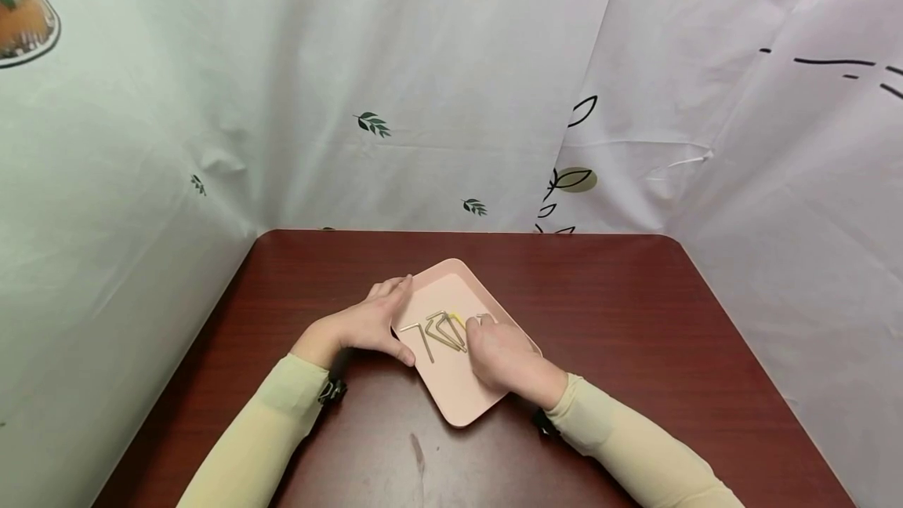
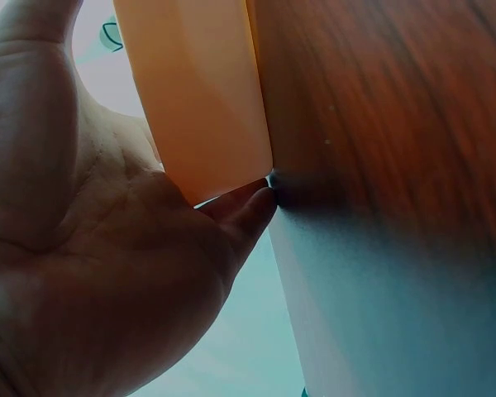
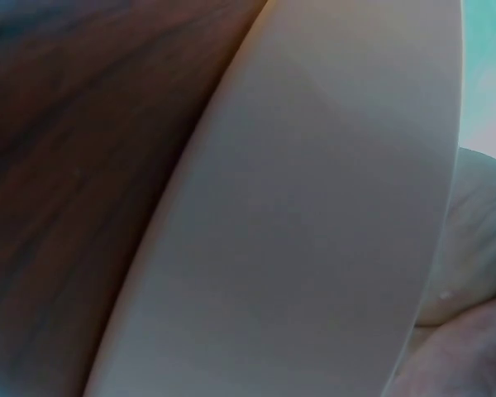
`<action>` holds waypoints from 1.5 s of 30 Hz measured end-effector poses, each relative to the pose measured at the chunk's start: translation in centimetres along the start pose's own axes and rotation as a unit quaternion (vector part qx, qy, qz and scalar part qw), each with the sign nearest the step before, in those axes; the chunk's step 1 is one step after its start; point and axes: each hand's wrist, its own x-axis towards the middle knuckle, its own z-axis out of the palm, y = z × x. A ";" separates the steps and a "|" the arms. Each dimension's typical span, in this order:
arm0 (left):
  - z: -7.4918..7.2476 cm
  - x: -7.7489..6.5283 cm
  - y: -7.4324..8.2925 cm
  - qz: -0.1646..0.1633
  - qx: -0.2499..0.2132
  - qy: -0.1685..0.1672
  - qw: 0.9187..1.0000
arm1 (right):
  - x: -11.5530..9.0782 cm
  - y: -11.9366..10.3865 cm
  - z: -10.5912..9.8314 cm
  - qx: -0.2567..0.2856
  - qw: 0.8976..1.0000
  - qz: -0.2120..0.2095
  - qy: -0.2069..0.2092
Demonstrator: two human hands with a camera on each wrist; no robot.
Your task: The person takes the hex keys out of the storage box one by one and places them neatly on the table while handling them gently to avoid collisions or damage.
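Observation:
A pink rectangular tray [image 1: 451,406] sits at an angle on the table, with several L-shaped hex keys [image 1: 426,343] lying in its middle. Most look metallic; a yellow piece [image 1: 457,320] shows beside the right fingertips. My left hand [image 1: 374,324] rests against the tray's left corner, thumb and fingers spread along its two sides. In the left wrist view, the tray's outer wall [image 2: 194,99] lies by the fingers. Over the tray, my right hand [image 1: 504,355] has its fingers curled down among the keys. A short metal end [image 1: 484,316] shows by its knuckles; whether it holds a key is hidden.
The dark red-brown wooden table [image 1: 600,296] extends around the tray. White patterned cloth [image 1: 437,100] hangs behind the table and along both sides. A dark smear [image 1: 418,453] marks the tabletop in front of the tray.

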 end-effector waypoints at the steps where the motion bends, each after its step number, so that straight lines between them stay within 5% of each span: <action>1: 0.0 0.0 0.0 0.000 0.000 0.000 1.000 | 0.0 0.0 0.0 0.000 1.000 0.000 0.004; 26: -0.3 -0.1 0.1 0.005 0.005 0.000 1.000 | 0.5 0.7 -0.5 0.003 0.997 0.035 0.072; 45: 0.0 -0.1 -0.2 0.004 0.001 -0.002 1.000 | 1.4 3.7 -2.7 0.034 0.994 0.092 0.054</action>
